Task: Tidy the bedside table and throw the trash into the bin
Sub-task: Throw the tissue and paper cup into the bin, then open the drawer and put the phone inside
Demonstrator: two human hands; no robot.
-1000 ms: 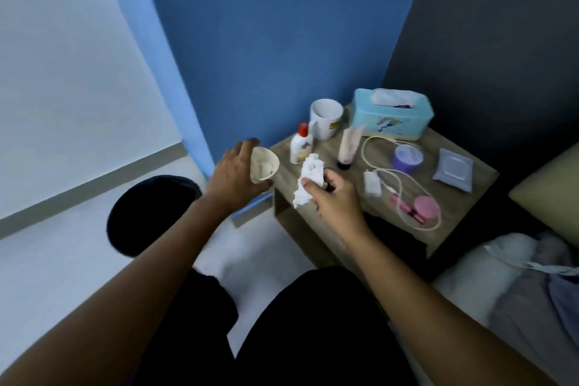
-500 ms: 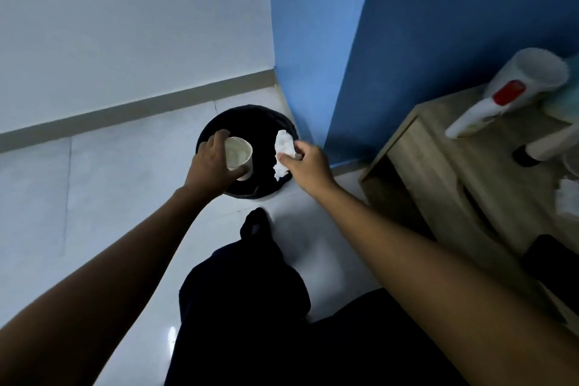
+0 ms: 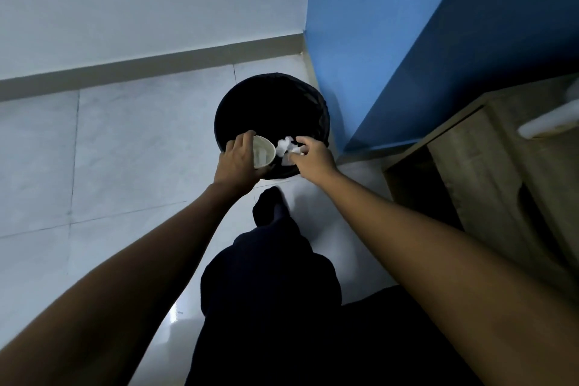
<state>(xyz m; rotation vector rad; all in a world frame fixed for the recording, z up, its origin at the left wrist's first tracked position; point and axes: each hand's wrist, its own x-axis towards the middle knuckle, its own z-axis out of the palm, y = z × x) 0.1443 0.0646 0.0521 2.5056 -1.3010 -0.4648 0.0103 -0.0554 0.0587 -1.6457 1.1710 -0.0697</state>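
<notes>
A round black bin (image 3: 272, 94) stands on the floor by the corner of the blue wall. Over its near rim my left hand (image 3: 238, 160) holds a small white paper cup (image 3: 262, 152), its mouth turned to the right. Beside it my right hand (image 3: 313, 157) pinches a crumpled white tissue (image 3: 286, 147) above the bin's opening. Both hands are close together, almost touching. The wooden bedside table (image 3: 507, 166) shows only partly at the right edge.
A blurred white bottle (image 3: 551, 122) lies on the table top at far right. Pale floor tiles (image 3: 125, 150) spread to the left, with a grey skirting along the white wall. My dark-clothed leg and foot (image 3: 269, 207) stand just before the bin.
My view swung from the table down to the bin. Both hands carried the cup and the tissue left, and now hold them over the bin's opening.
</notes>
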